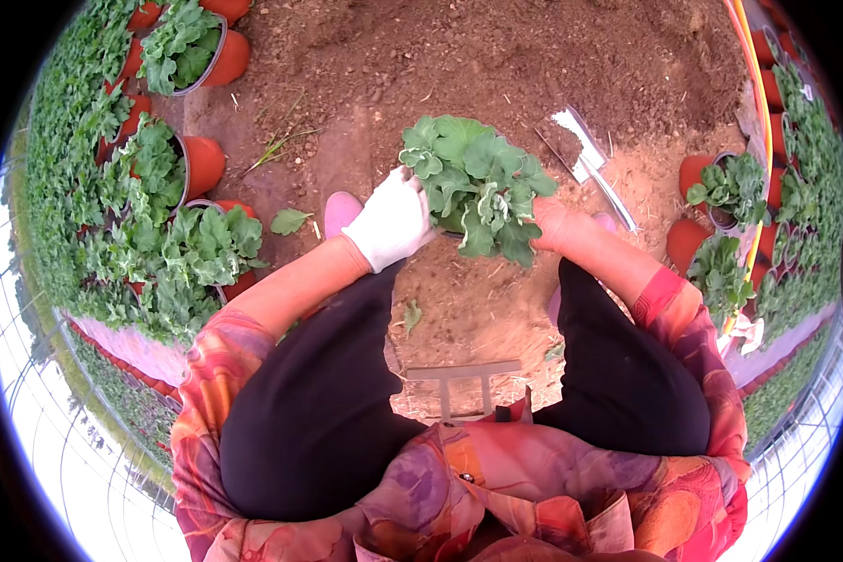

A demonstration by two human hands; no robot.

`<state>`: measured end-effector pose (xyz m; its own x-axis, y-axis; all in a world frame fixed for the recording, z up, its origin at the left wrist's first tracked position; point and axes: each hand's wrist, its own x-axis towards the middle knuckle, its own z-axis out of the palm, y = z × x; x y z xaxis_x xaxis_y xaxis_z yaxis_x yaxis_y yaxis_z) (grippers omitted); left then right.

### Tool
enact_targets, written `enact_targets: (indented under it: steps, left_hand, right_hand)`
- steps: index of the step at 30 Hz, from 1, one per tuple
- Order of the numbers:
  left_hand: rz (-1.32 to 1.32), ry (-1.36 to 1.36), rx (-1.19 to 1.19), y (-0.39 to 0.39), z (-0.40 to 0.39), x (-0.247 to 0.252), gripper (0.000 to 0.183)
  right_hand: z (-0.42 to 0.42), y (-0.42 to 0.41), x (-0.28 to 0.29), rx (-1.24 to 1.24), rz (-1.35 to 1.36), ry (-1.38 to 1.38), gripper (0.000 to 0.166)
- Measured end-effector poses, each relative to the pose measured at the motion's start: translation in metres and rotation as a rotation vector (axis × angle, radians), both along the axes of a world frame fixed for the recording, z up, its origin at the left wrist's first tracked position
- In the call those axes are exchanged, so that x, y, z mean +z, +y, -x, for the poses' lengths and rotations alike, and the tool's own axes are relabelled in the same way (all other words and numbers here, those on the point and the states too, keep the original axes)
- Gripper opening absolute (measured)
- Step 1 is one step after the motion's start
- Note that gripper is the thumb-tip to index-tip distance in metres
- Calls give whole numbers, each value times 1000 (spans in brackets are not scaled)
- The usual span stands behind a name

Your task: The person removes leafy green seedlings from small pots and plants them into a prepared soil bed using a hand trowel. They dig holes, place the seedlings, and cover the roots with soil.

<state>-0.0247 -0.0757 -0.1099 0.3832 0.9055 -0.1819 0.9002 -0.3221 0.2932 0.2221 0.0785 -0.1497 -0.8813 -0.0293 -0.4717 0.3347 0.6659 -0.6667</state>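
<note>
A leafy green plant (474, 179) is between my two hands, in front of my knees. Its leaves cover nearly all of its pot; only a bit of dark rim shows below them. My left hand (393, 221), in a white knitted glove, grips the plant's left side, its fingertips partly under the leaves. On the other side my bare right hand (551, 221) holds the plant, with its fingers hidden behind the foliage.
Red pots of similar plants (204, 167) line the left. More potted plants (730, 186) stand at right, beside a yellow-orange hose (759, 91). A white plastic piece (593, 158) lies on the soil (464, 63). A loose leaf (290, 221) and a metal frame (464, 370) are nearby.
</note>
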Motion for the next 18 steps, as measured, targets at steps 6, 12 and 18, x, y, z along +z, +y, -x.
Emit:
enact_targets:
  steps: [6,12,18]
  left_hand:
    - [-104,-135,-46,-7,14,2,30]
    - [-73,-206,443,-36,45,-7,33]
    - [780,-933,873,0,40,-33,50]
  right_hand:
    - [3,-9,20,-58,-93,285,28]
    - [-40,6,26,-523,-638,496,36]
    - [-124,33,-49,-631,-784,-156,44]
